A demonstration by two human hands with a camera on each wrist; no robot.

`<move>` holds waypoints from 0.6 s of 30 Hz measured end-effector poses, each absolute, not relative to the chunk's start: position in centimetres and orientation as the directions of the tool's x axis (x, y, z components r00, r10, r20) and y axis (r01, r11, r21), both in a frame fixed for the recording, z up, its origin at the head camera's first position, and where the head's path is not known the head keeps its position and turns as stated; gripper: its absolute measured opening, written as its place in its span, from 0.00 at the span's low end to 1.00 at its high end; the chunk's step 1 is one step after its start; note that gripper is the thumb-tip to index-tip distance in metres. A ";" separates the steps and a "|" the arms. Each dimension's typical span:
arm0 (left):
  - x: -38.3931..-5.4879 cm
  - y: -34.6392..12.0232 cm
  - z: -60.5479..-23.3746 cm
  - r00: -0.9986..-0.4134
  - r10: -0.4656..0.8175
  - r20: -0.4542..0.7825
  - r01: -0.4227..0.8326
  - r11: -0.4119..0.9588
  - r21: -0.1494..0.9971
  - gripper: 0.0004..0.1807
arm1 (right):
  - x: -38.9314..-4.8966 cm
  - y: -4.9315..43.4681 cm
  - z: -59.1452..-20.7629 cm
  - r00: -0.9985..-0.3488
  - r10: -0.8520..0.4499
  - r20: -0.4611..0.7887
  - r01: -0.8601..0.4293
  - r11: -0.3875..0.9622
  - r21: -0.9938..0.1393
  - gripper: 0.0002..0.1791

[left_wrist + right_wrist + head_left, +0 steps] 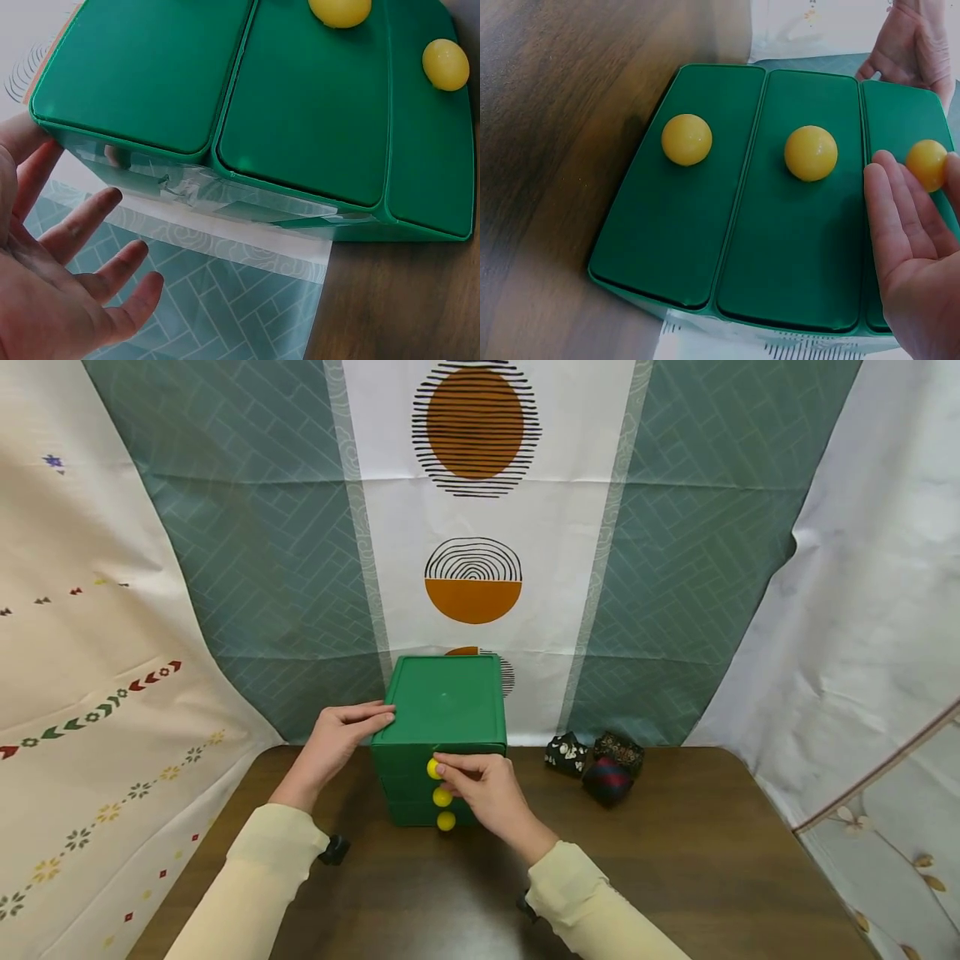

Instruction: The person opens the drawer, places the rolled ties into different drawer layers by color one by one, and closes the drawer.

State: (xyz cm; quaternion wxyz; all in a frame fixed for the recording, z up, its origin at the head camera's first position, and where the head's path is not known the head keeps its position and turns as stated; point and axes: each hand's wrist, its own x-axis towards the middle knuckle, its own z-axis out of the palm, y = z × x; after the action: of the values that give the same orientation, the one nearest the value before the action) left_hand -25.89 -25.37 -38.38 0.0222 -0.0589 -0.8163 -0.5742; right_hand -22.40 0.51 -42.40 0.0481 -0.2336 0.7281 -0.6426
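Observation:
A green box with three drawers (448, 697) stands at the back of the table, each drawer front bearing a round yellow knob. My right hand (491, 793) pinches the top drawer's knob (925, 165) between thumb and fingers. Below it are the middle knob (811, 153) and the bottom knob (687, 140), both untouched. All three drawer fronts line up flush in the right wrist view. My left hand (339, 739) rests its fingertips on the box's upper left edge. In the left wrist view its other fingers (124, 266) extend loosely beside the box's taped side.
Several small dark patterned fabric pieces, one black with light spots (566, 753) and one red and navy (607, 781), sit right of the box. The brown wooden table (405, 902) ends at a hanging patterned cloth (300, 568) behind.

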 end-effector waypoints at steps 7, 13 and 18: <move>-26.0 -25.5 -38.4 -0.994 0.074 0.076 0.097 0.349 0.932 0.25 | -22.3 0.8 -42.3 -0.892 -0.402 0.208 -0.263 0.087 -0.961 0.15; -25.8 -25.5 -38.4 -0.994 0.075 0.080 0.102 0.354 0.930 0.25 | -21.3 1.0 -41.0 -0.882 -0.430 0.193 -0.261 0.105 -0.960 0.16; -25.9 -25.4 -38.2 -0.993 0.083 0.080 0.105 0.354 0.929 0.24 | -20.6 1.3 -39.9 -0.880 -0.438 0.184 -0.271 0.143 -0.952 0.16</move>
State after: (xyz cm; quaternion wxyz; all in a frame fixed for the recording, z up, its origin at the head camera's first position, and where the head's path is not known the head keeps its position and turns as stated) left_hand -25.90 -25.45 -38.17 0.0096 -0.0569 -0.8228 -0.5654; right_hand -20.59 1.31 -39.94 0.0686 -0.2355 0.7528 -0.6109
